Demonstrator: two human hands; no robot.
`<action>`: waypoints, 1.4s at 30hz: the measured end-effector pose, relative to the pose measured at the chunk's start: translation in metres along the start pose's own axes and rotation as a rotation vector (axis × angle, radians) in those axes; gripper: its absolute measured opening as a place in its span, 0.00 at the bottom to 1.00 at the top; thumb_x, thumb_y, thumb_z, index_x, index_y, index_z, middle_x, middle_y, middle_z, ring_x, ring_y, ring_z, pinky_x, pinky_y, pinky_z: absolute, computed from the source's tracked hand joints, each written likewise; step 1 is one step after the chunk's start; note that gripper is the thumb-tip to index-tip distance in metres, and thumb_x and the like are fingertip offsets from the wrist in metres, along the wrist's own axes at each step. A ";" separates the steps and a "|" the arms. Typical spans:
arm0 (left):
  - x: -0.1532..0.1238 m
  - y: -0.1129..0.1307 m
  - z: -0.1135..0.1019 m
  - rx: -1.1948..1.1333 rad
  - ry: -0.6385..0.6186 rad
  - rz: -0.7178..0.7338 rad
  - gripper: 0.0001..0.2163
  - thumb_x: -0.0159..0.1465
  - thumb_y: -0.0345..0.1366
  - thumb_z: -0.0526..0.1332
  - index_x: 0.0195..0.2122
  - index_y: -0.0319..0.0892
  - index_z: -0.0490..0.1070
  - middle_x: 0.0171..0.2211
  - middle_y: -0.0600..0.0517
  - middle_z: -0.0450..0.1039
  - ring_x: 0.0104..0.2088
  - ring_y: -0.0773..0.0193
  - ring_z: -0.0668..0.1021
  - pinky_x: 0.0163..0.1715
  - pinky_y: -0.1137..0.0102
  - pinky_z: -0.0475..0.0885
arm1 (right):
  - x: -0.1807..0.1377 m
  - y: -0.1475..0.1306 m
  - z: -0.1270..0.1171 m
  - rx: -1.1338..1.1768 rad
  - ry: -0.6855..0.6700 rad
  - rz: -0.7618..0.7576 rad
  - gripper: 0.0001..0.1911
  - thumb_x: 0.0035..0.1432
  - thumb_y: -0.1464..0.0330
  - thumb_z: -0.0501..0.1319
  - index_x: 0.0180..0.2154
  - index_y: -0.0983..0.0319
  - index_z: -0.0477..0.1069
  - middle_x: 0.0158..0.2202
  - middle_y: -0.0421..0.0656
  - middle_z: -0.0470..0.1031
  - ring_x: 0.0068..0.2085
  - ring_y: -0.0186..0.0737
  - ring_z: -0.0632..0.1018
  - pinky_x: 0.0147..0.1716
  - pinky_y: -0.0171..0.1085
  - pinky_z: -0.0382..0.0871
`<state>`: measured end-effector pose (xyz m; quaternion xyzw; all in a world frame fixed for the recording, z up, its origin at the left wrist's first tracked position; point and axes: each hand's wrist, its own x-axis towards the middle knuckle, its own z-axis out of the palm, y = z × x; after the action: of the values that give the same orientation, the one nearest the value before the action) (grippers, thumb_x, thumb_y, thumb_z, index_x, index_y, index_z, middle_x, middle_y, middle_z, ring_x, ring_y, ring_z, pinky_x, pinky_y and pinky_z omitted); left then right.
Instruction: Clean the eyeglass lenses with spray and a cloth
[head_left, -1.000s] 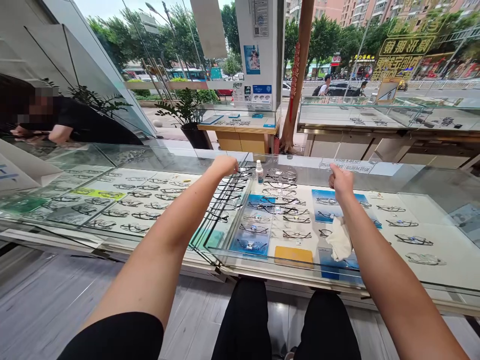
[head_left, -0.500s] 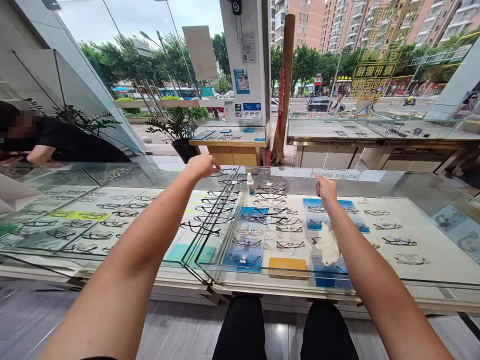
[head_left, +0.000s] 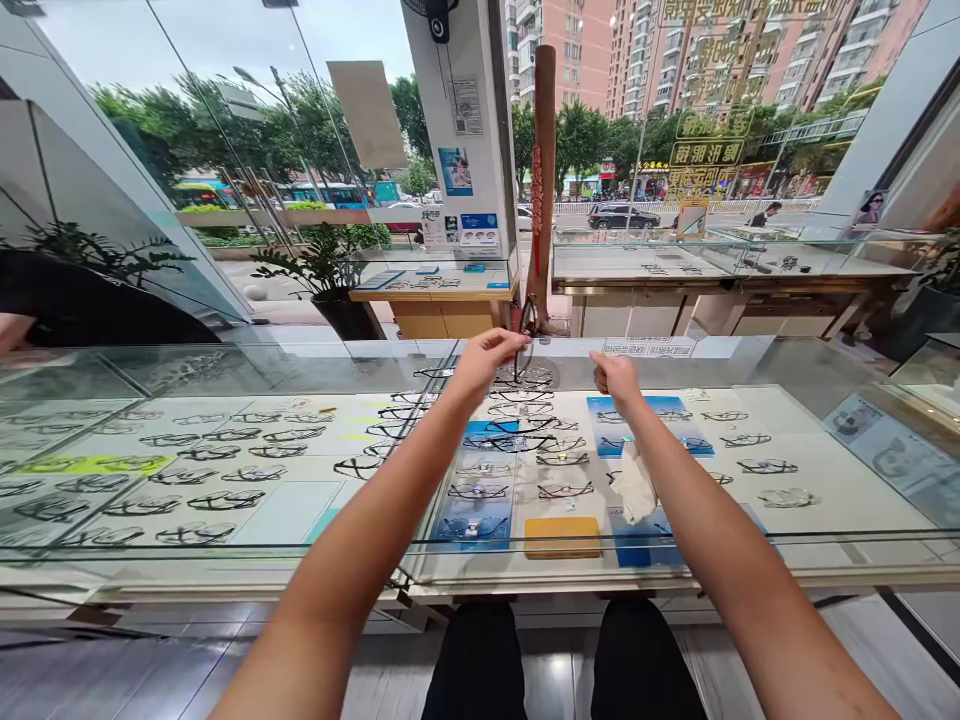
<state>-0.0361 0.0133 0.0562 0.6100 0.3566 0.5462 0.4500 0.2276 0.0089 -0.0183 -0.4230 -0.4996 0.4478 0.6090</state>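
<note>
My left hand (head_left: 486,368) is closed in a pinch, gripping a pair of dark-framed glasses (head_left: 529,322) above the far part of the counter. To its right, my right hand (head_left: 616,378) is curled closed; what its fingers hold, if anything, is hidden. Beneath my right forearm a cream cloth (head_left: 634,488) lies on the glass counter top, apart from the hand. Under and around my hands, many glasses (head_left: 566,490) are laid in rows. The small white bottle seen earlier is hidden now, with my left hand in that area.
A glass display counter (head_left: 465,565) spans my front. An orange rectangular case (head_left: 562,537) and blue cards (head_left: 474,525) lie among its glasses. A co-worker's dark sleeve (head_left: 97,300) is at the left edge. Beyond stand a potted plant (head_left: 330,275) and a wooden post (head_left: 543,180).
My left hand has come rightward from the far counter edge, now with glasses raised in its fingers. My right hand stays closed near the same spot. The view has shifted slightly.
</note>
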 end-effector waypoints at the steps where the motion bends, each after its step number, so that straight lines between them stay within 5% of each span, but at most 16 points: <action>1: -0.005 -0.010 0.012 -0.023 -0.006 -0.018 0.25 0.47 0.59 0.82 0.33 0.43 0.84 0.39 0.46 0.86 0.41 0.60 0.81 0.44 0.66 0.73 | -0.002 -0.002 0.003 -0.007 -0.039 -0.006 0.39 0.50 0.38 0.76 0.21 0.54 0.53 0.16 0.29 0.48 0.19 0.27 0.49 0.19 0.36 0.41; 8: -0.024 -0.052 0.046 -0.141 -0.012 -0.075 0.28 0.44 0.61 0.83 0.33 0.43 0.83 0.35 0.49 0.84 0.38 0.62 0.79 0.44 0.65 0.74 | -0.019 -0.009 0.026 -0.115 -0.208 -0.078 0.34 0.45 0.36 0.77 0.33 0.59 0.78 0.16 0.29 0.52 0.21 0.29 0.51 0.23 0.37 0.40; 16: -0.036 -0.059 0.045 -0.107 -0.050 -0.030 0.28 0.51 0.62 0.81 0.37 0.42 0.84 0.37 0.47 0.86 0.40 0.59 0.82 0.45 0.64 0.77 | -0.031 -0.015 0.036 -0.167 -0.220 -0.099 0.36 0.43 0.34 0.77 0.30 0.60 0.77 0.18 0.30 0.50 0.25 0.30 0.49 0.27 0.37 0.40; 24: -0.038 -0.060 0.045 -0.027 -0.091 0.008 0.28 0.57 0.65 0.76 0.39 0.42 0.86 0.35 0.48 0.83 0.36 0.61 0.79 0.38 0.67 0.77 | -0.033 -0.018 0.036 -0.162 -0.180 -0.150 0.35 0.44 0.35 0.77 0.32 0.60 0.83 0.22 0.39 0.68 0.27 0.36 0.64 0.26 0.37 0.56; 31: -0.037 -0.066 0.044 -0.031 -0.104 0.007 0.27 0.57 0.62 0.77 0.44 0.43 0.87 0.37 0.47 0.83 0.37 0.60 0.79 0.37 0.67 0.77 | -0.032 -0.020 0.036 -0.117 -0.179 -0.127 0.35 0.43 0.35 0.78 0.30 0.61 0.83 0.21 0.40 0.71 0.28 0.40 0.72 0.27 0.38 0.63; 36: -0.035 -0.068 0.043 -0.033 -0.082 0.032 0.26 0.59 0.61 0.76 0.44 0.42 0.86 0.43 0.45 0.86 0.38 0.58 0.81 0.36 0.66 0.76 | -0.028 -0.012 0.035 -0.103 -0.175 -0.162 0.32 0.44 0.38 0.79 0.32 0.60 0.86 0.32 0.45 0.84 0.34 0.42 0.78 0.36 0.40 0.74; 42: -0.033 -0.069 0.043 -0.047 -0.075 0.036 0.27 0.59 0.61 0.76 0.45 0.42 0.85 0.47 0.43 0.87 0.44 0.54 0.84 0.41 0.62 0.81 | -0.025 -0.009 0.034 -0.127 -0.166 -0.198 0.30 0.47 0.39 0.79 0.32 0.59 0.87 0.35 0.47 0.86 0.38 0.45 0.80 0.41 0.43 0.76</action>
<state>0.0054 -0.0007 -0.0202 0.6257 0.3153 0.5392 0.4673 0.1927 -0.0154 -0.0103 -0.3708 -0.6151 0.3864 0.5787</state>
